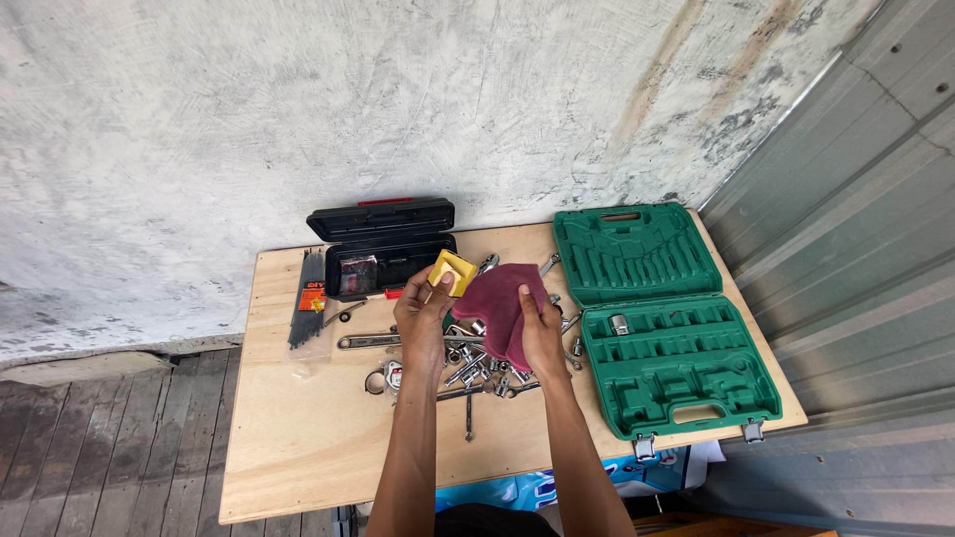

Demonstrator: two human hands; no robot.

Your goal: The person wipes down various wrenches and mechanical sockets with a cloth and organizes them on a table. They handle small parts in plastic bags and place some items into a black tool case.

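My left hand [422, 316] holds a small yellow block-shaped object [453, 269] up above the wooden table [298, 438]. My right hand [538, 333] grips a dark red cloth [497, 298] that hangs next to the yellow object, touching or nearly touching it. Under both hands lies a heap of loose metal sockets and wrenches [477, 373]. Part of the heap is hidden by my hands and the cloth.
An open green tool case [657, 318] with moulded slots lies on the right of the table, one socket in it. A small open black box [383, 244] stands at the back. A bundle of black cable ties [308, 298] lies left. A corrugated metal wall stands right.
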